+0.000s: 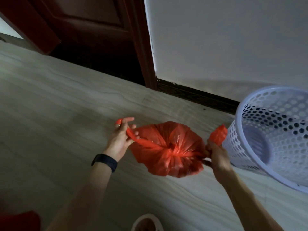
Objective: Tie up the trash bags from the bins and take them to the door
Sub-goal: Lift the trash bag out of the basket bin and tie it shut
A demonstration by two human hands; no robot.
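Observation:
A full red plastic trash bag (166, 157) rests on the pale floor between my two hands, its top gathered into a knot at the middle. My left hand (119, 140) grips the bag's left handle strip, pulled out to the left. My right hand (216, 155) is closed on the right handle strip, whose loose end sticks up beside the bin. A white perforated plastic bin (273, 130) stands just right of the bag, with no bag inside. The dark red wooden door (93, 29) stands at the upper left, behind the bag.
A white wall (225, 39) with a dark skirting board (196, 95) runs behind the bin. The pale wood-grain floor (50, 105) stretches left. A slipper tip (146, 222) shows at the bottom edge, and a red object (18, 221) at the bottom left corner.

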